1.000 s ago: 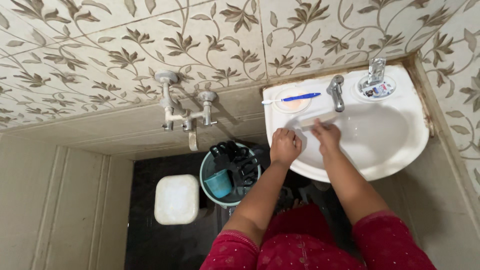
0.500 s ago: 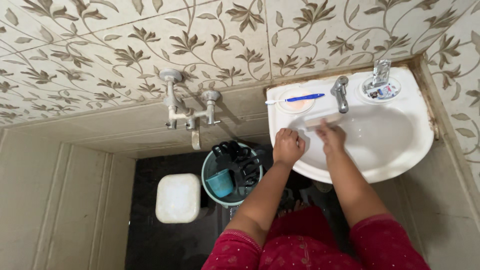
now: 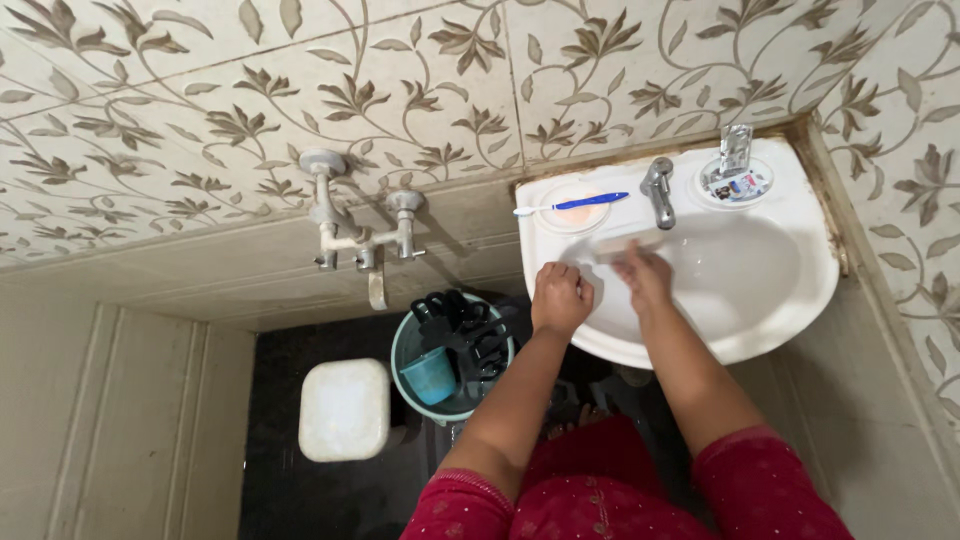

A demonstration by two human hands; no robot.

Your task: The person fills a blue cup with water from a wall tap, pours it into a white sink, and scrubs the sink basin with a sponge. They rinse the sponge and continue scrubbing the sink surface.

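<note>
Pale oblong brush, right hand, glossy white basin

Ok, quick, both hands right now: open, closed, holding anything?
Left hand: closed in a fist on the white ceramic basin's rim, nothing visible in it.
Right hand: grip on a pale rectangular bar.

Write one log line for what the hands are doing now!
left hand: fist on sink rim | right hand: holds pale tube in basin | toothbrush: by tap
</note>
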